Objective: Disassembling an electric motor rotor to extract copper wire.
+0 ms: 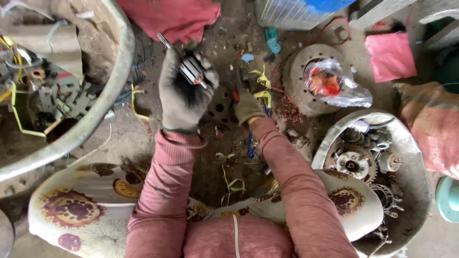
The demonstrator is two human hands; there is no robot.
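Note:
My left hand [184, 93], in a dirty grey glove, is raised and gripped around a small motor rotor [192, 70] with a metal shaft sticking out toward the upper left. My right hand [247, 106], also gloved, reaches down to the ground among yellow and blue wire scraps [262, 76] beside a dark round metal part with holes [219, 107]. What the right hand's fingers hold is hidden. Both arms wear pink sleeves.
A large grey basin [114, 91] with scrap metal and wires stands at left. A second basin [416, 157] at right holds gears and motor parts. A round metal disc [296, 71] carries a plastic bag [334, 83]. Pink cloth [389, 55] and sacks lie around.

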